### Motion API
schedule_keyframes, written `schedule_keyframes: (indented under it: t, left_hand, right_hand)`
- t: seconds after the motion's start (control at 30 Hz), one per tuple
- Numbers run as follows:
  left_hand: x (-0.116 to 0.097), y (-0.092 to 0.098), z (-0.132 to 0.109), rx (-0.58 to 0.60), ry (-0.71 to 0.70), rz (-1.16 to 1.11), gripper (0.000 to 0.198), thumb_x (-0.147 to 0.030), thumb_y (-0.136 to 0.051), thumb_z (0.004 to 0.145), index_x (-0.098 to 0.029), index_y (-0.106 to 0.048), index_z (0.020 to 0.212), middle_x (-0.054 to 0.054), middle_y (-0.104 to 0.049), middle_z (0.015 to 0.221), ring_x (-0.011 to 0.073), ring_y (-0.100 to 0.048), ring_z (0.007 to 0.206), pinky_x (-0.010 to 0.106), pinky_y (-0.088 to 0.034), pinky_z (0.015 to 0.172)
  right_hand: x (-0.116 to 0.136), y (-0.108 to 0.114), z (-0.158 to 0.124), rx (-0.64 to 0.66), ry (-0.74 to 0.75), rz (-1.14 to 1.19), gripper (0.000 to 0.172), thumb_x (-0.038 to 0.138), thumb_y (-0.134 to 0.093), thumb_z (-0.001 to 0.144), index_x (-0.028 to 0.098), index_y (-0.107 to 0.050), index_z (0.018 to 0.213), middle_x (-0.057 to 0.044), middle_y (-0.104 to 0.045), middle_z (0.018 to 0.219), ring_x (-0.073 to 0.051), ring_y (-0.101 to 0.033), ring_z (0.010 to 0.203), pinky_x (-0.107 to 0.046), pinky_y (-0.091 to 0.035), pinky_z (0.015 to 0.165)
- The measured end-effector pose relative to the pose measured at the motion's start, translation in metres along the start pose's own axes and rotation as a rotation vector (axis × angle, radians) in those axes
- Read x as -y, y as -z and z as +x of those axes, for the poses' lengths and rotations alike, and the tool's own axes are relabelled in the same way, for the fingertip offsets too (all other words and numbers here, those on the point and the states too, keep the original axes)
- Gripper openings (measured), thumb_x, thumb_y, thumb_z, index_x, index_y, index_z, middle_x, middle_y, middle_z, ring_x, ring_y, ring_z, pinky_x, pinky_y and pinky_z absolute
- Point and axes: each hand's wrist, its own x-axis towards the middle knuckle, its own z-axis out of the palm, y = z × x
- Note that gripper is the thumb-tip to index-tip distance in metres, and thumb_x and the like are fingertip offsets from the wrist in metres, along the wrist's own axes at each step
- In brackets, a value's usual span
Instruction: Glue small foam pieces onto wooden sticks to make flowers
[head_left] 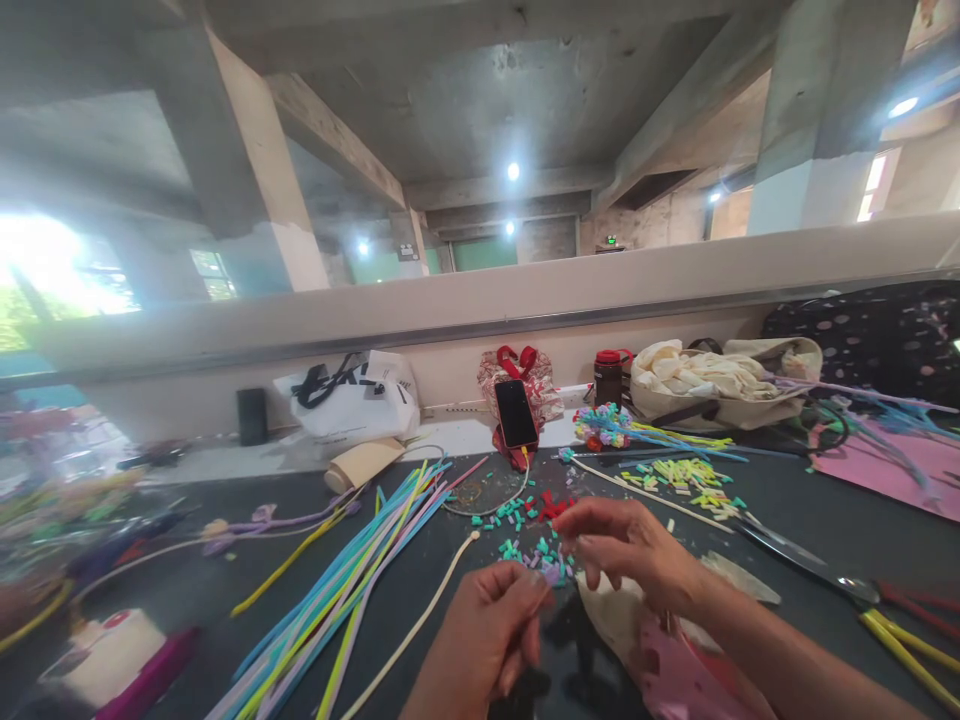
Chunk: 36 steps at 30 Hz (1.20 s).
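Note:
My left hand (495, 625) is closed at the bottom centre, fingertips pinched together; anything between them is too small to make out. To its right, my right hand (634, 550) hovers with its fingers apart and curved, near a heap of small teal and lilac pieces (551, 560). Small red pieces (553, 506) lie just behind the fingers. A cream pipe cleaner (431, 605) lies left of my left hand. Farther left is a bundle of blue, yellow and lilac pipe cleaners (367, 560). Yellow-green cut pieces (686, 472) are spread behind my right hand.
A phone (516, 413) with a cable leans on a red patterned bag (551, 395). Scissors (817, 570) lie at the right. Behind stand a white bag (367, 405), a brown bottle (609, 382) and a beige bag (697, 405). A pink sheet (885, 460) is far right.

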Motion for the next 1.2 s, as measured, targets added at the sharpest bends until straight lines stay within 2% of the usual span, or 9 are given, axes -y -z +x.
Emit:
schedule_keyframes:
  t: [0.17, 0.23, 0.37, 0.5, 0.57, 0.77, 0.93, 1.07, 1.2]
  left_hand:
    - [-0.001, -0.001, -0.002, -0.030, -0.024, 0.037, 0.039, -0.054, -0.057, 0.059, -0.015, -0.051, 0.060, -0.007, -0.048, 0.032, 0.0008, -0.023, 0.019, 0.017, -0.006, 0.027]
    - [-0.001, -0.002, -0.002, -0.029, -0.014, 0.047, 0.039, -0.054, -0.057, 0.059, -0.016, -0.050, 0.059, -0.007, -0.047, 0.031, 0.0010, -0.024, 0.019, 0.017, -0.007, 0.027]
    - [0.001, -0.002, 0.000, -0.005, 0.017, 0.070, 0.040, -0.055, -0.057, 0.060, -0.016, -0.048, 0.056, -0.007, -0.047, 0.031, 0.0009, -0.024, 0.019, 0.017, -0.007, 0.027]
    - [0.001, -0.002, -0.001, 0.008, 0.006, 0.078, 0.040, -0.055, -0.056, 0.062, -0.016, -0.048, 0.055, -0.006, -0.047, 0.032, 0.0008, -0.023, 0.019, 0.017, -0.006, 0.027]
    - [0.001, -0.003, -0.002, 0.006, -0.016, 0.051, 0.039, -0.053, -0.056, 0.064, -0.015, -0.049, 0.056, -0.006, -0.047, 0.032, 0.0001, -0.023, 0.020, 0.017, -0.007, 0.027]
    - [-0.002, 0.001, -0.003, 0.000, -0.046, -0.145, 0.035, -0.048, -0.059, 0.065, -0.014, -0.051, 0.059, -0.007, -0.048, 0.036, -0.0007, -0.024, 0.020, 0.015, -0.007, 0.026]
    - [-0.006, 0.007, -0.002, -0.024, -0.092, -0.340, 0.029, -0.036, -0.068, 0.061, -0.013, -0.056, 0.075, -0.004, -0.055, 0.048, 0.0022, -0.039, 0.028, 0.012, -0.023, 0.027]
    - [-0.011, 0.009, -0.005, -0.149, -0.032, -0.441, 0.023, -0.029, -0.070, 0.059, -0.015, -0.055, 0.068, 0.000, -0.061, 0.055, 0.0085, -0.054, 0.043, 0.014, -0.034, 0.034]
    - [-0.017, 0.010, -0.010, -0.237, -0.089, -0.523, 0.019, -0.029, -0.070, 0.060, -0.015, -0.060, 0.068, 0.002, -0.065, 0.070, 0.0089, -0.058, 0.058, 0.016, -0.042, 0.049]
  right_hand:
    - [-0.008, -0.002, 0.005, -0.051, -0.076, -0.051, 0.007, 0.019, -0.057, 0.069, 0.014, -0.061, 0.066, 0.004, -0.053, 0.051, -0.007, -0.050, 0.044, -0.015, -0.031, 0.039]
    - [-0.007, -0.005, 0.003, -0.020, -0.041, -0.070, 0.006, 0.015, -0.058, 0.067, 0.015, -0.063, 0.071, 0.005, -0.053, 0.053, -0.007, -0.049, 0.047, -0.015, -0.034, 0.042]
    - [-0.001, -0.009, 0.000, 0.024, 0.104, -0.196, 0.021, 0.011, -0.060, 0.064, 0.018, -0.064, 0.083, 0.004, -0.056, 0.065, -0.007, -0.048, 0.053, -0.017, -0.038, 0.049]
    - [0.003, -0.011, -0.001, 0.060, 0.182, -0.304, 0.011, 0.016, -0.061, 0.067, 0.017, -0.064, 0.078, 0.002, -0.058, 0.071, -0.008, -0.050, 0.057, -0.018, -0.040, 0.053]
    - [0.003, -0.010, -0.001, 0.041, 0.181, -0.326, 0.008, 0.015, -0.060, 0.067, 0.017, -0.063, 0.075, 0.002, -0.058, 0.070, -0.008, -0.049, 0.056, -0.018, -0.039, 0.052]
    - [-0.001, -0.005, 0.002, -0.047, 0.084, -0.293, 0.018, 0.007, -0.056, 0.062, 0.017, -0.062, 0.076, 0.004, -0.057, 0.066, -0.008, -0.049, 0.053, -0.017, -0.038, 0.049]
    - [-0.003, -0.011, 0.006, -0.116, -0.084, -0.103, 0.005, 0.019, -0.053, 0.069, 0.015, -0.056, 0.068, 0.005, -0.050, 0.052, -0.008, -0.050, 0.044, -0.015, -0.031, 0.037]
    - [0.004, -0.024, 0.004, -0.062, -0.147, -0.030, 0.008, 0.021, -0.051, 0.070, 0.016, -0.050, 0.063, 0.007, -0.045, 0.049, -0.006, -0.047, 0.039, -0.013, -0.028, 0.034]
    - [0.020, -0.033, -0.005, 0.020, -0.189, 0.000, 0.015, 0.025, -0.045, 0.073, 0.018, -0.046, 0.060, 0.007, -0.042, 0.047, -0.006, -0.043, 0.039, -0.015, -0.031, 0.037]
